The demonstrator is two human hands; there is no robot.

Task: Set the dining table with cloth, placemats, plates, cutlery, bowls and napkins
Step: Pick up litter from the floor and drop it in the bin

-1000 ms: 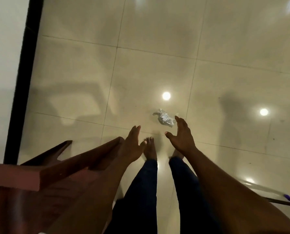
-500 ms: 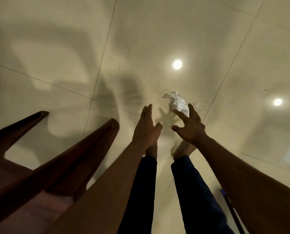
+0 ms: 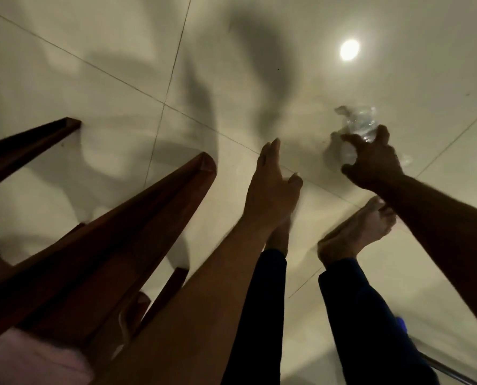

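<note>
The head view looks steeply down at a glossy cream tiled floor (image 3: 98,87); motion blur softens most edges.

Landmark: a crumpled clear plastic wrapper (image 3: 356,125) lying on the floor, upper right of centre.

- Right hand (image 3: 372,159): positioned directly over the near side of the wrapper. The grip is spread into a claw, fingers curled downward, fingertips (image 3: 381,130) overlapping the wrapper's edge. Whether they touch or pinch the plastic cannot be told; the hand hides the near part of the wrapper and blur obscures the rest.
- Left hand (image 3: 272,187): to the left of the wrapper and apart from it. The grip is relaxed, fingers extended together, thumb out to the side, holding nothing.
- Bare feet (image 3: 354,232): nearer the camera than the wrapper, below dark blue trouser legs (image 3: 262,309). The left foot is mostly hidden behind the left forearm.
- Dark reddish-brown wooden furniture legs (image 3: 115,234): well to the left of the wrapper, cut off by the frame edge; the piece they belong to cannot be identified.
- A pale pink fabric (image 3: 31,359) sits at the bottom left corner, partly cut off.
- A thin metal rod with a blue part (image 3: 401,326) shows at the lower right, too blurred to identify.
- A round ceiling-light reflection (image 3: 349,50) lies on the floor beyond the wrapper.
</note>
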